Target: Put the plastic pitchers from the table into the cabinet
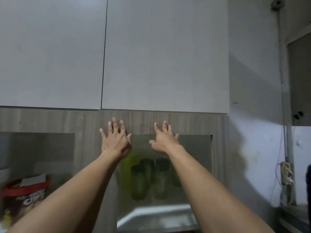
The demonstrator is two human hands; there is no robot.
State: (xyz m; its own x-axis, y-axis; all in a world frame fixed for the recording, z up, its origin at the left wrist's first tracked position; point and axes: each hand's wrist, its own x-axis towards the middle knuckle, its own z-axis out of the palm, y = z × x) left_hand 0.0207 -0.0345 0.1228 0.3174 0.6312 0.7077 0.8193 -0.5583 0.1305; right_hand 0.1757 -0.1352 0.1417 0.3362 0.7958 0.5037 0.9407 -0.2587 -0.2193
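Both hands, left (116, 140) and right (164, 140), reach up spread and empty toward the wood frame (193, 123), the green pitchers (148, 179) stand behind the glass door (195, 148), and a hard shove could rattle them over.

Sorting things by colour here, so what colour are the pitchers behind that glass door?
Green pitchers, blurred behind the glass door in the head view.

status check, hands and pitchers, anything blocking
Left hand and right hand both open, empty, raised at the cabinet frame. Green pitchers seen blurred behind its glass door. Upper doors shut. Nothing blocking.
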